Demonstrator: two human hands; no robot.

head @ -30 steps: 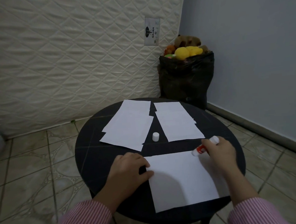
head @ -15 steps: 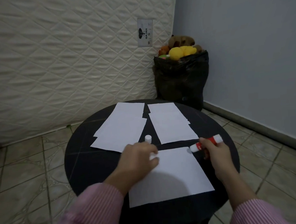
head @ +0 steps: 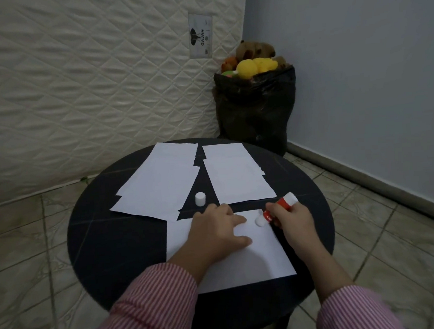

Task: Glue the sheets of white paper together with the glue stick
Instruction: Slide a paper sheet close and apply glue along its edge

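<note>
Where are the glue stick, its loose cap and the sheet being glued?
glue stick (head: 277,209), head view, red barrel.
cap (head: 200,199), head view, side wall.
sheet being glued (head: 262,260), head view, bare middle area.

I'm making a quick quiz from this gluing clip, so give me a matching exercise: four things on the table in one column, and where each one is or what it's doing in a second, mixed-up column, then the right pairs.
Things
1. glue stick
2. white cap
3. left hand
4. nearest sheet

Places or states
A. stands upright on the bare dark table, between the two far stacks of paper
B. lies flat at the table's near side, under both hands
C. pressed palm-down on paper
D. gripped in the right hand, white tip down on paper

Pairs: 1-D, 2-A, 3-C, 4-B
</note>
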